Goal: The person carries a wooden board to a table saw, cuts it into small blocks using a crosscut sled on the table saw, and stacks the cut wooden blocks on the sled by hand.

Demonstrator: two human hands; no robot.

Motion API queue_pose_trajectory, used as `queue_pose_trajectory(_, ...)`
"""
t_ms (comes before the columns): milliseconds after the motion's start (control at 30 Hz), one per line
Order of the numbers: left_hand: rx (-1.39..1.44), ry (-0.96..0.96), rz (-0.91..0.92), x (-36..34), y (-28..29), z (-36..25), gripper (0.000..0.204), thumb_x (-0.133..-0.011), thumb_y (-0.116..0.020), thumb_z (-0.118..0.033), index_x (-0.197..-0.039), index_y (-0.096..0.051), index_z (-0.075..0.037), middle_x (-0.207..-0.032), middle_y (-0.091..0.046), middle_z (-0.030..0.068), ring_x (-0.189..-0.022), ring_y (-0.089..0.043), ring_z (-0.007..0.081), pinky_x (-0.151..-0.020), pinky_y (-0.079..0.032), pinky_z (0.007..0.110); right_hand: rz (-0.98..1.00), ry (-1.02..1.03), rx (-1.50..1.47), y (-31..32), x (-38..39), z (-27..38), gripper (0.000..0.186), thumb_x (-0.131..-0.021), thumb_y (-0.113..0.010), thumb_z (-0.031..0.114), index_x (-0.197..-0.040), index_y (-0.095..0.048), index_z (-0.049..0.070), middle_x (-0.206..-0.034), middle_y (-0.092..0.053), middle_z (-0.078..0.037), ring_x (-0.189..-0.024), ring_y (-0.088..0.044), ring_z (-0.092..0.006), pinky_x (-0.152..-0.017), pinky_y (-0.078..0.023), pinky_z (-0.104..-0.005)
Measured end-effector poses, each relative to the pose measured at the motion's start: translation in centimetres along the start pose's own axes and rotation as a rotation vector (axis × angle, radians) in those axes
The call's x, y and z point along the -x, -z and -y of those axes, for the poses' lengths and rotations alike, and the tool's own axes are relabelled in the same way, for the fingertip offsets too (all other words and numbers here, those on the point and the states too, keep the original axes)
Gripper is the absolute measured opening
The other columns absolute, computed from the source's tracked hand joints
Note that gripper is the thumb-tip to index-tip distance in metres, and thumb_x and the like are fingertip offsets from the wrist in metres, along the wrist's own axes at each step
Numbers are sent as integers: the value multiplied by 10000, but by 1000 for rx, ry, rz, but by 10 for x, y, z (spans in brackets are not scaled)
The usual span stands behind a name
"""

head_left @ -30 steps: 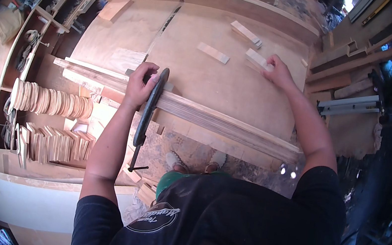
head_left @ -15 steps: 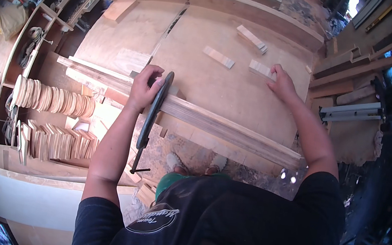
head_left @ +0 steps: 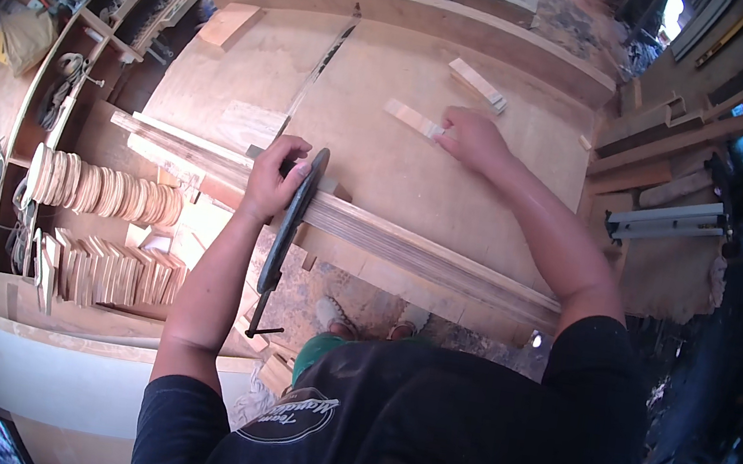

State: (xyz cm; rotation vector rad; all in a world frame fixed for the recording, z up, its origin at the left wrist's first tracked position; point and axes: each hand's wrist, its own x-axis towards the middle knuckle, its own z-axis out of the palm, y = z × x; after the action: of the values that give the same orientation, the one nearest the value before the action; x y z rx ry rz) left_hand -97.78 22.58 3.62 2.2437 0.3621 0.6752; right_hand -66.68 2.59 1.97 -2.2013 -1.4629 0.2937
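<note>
My left hand (head_left: 277, 176) rests on the laminated wood strips (head_left: 407, 247), beside the upright bar of a dark clamp (head_left: 295, 217). Its fingers are loosely curled, with a gap between thumb and forefinger, and the thumb lies close against the clamp. The clamp straddles the strips, its screw handle hanging below the near edge. Over the plywood tabletop (head_left: 399, 174), my right hand (head_left: 475, 140) is closed on a small wooden block, mostly hidden by the fingers. A light, banded wooden block (head_left: 409, 118) lies at its fingertips. Another small block (head_left: 477, 86) lies farther back.
A long board (head_left: 421, 17) stands along the table's far edge. On the left are a row of round wooden discs (head_left: 103, 185), a row of thin wooden pieces (head_left: 105, 271) and shelves (head_left: 53, 97). Boards (head_left: 678, 147) lean at right.
My right hand has moved left with the block from the right, up to the end of the middle block. My left hand stays beside the clamp; the whole view has shifted slightly.
</note>
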Motion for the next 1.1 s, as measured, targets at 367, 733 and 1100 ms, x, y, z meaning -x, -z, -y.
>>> queue_pose_trajectory(367, -3, -21, -12, -1, 0, -3, 308, -843, -630, -217, -1050, -584, 5, -974, -614, 150, -873, -625, 270, -781, -504, 348, -197, -130, 12, 2, -105, -55, 220, -791, -630, 132, -1008, -610, 106, -1097, -640, -171, -1032, -606, -367, -864, -478, -446)
queue_pose_trajectory(733, -21, -62, 20, -10, -1, -7, 265, -829, -629, -198, -1001, -598, 2, -984, -603, 146, -883, -606, 272, -791, -497, 340, -129, -224, 110, 2, -77, -119, 365, -740, -735, 111, -1020, -503, 79, -985, -643, -164, -935, -627, -340, -807, -482, -431)
queue_pose_trajectory(1100, -19, -68, 17, -5, 1, -10, 261, -848, -627, -202, -997, -603, 11, -986, -607, 149, -889, -608, 270, -791, -496, 338, -66, 8, 23, 36, 78, -64, 356, -759, -739, 139, -985, -468, 90, -938, -576, -145, -907, -586, -333, -767, -465, -415)
